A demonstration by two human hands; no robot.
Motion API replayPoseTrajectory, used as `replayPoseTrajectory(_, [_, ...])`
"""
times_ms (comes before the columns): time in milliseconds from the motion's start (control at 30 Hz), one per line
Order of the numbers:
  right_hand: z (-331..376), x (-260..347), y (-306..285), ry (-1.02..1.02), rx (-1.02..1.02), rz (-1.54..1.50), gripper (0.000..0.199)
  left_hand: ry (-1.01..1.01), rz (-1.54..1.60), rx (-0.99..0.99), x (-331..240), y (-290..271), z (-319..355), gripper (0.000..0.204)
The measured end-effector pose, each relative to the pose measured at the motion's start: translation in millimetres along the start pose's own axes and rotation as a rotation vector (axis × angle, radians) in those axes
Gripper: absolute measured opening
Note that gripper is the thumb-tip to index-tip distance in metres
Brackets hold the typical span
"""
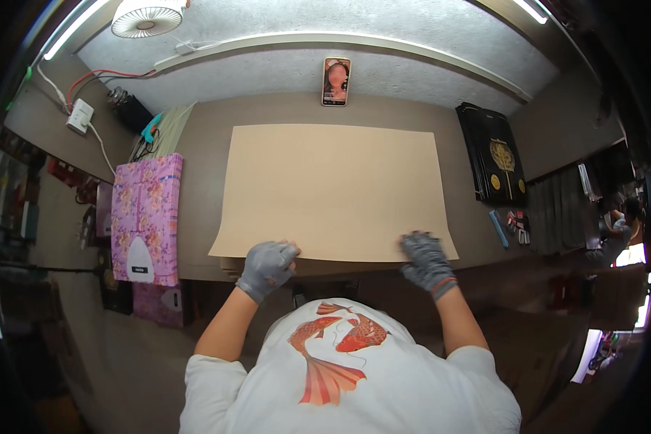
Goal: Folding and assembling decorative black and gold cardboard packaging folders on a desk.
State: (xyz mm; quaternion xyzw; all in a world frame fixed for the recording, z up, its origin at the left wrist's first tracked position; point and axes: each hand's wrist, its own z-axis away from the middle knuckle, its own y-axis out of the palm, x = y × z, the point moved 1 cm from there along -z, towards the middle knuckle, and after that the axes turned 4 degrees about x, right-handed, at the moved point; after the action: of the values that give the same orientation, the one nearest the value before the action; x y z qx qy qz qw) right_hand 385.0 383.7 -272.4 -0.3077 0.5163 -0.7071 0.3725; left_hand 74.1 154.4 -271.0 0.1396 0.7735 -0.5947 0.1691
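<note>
A large tan sheet of kraft paper or thin card [333, 192] lies across the table in front of me, its near edge bowing slightly over the table's front. Below its near left corner the edges of more tan sheets [231, 265] peek out. My left hand [267, 269], in a grey glove, is curled closed on the near edge, left of the middle. Toward the near right corner, my right hand [427, 262], gloved in grey with an orange cuff, rests over the edge with its fingers stretched onto the sheet, slightly blurred.
Pink floral packages [146, 217] are stacked at the left, with pale green material [168, 130] behind. At the right lie black bags with gold print [495, 155], a blue tool [498, 228] and small items. A phone [335, 82] leans at the back. A power socket [80, 116] is back left.
</note>
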Motion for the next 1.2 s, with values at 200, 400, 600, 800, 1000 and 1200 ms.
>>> replayPoseTrajectory(200, [58, -126, -25, 0.341, -0.229, -0.978, 0.113, -0.013, 0.097, -0.241, 1, 6, 7, 0.03])
replayPoseTrajectory(400, [0, -174, 20, 0.347, -0.116, -2.197, 0.092, 0.023, 0.164, -0.253, 8, 16, 10, 0.03])
replayPoseTrajectory(600, [-36, -170, 38, 0.591, 0.146, -1.408, 0.051, 0.022, 0.073, -0.127, 9, 9, 22, 0.033])
replayPoseTrajectory(800, [-43, -191, 89, 0.454, 0.159, -1.283, 0.066, -0.294, -0.639, -0.15, 64, -19, 73, 0.072])
replayPoseTrajectory(1000, [-50, -187, 82, 0.473, 0.157, -0.962, 0.064, -0.836, 1.061, -0.689, 129, -32, 64, 0.063])
replayPoseTrajectory(1200, [-50, -168, 60, 0.558, 0.205, -0.775, 0.073, -0.694, 1.17, -0.193, 161, -58, -9, 0.055])
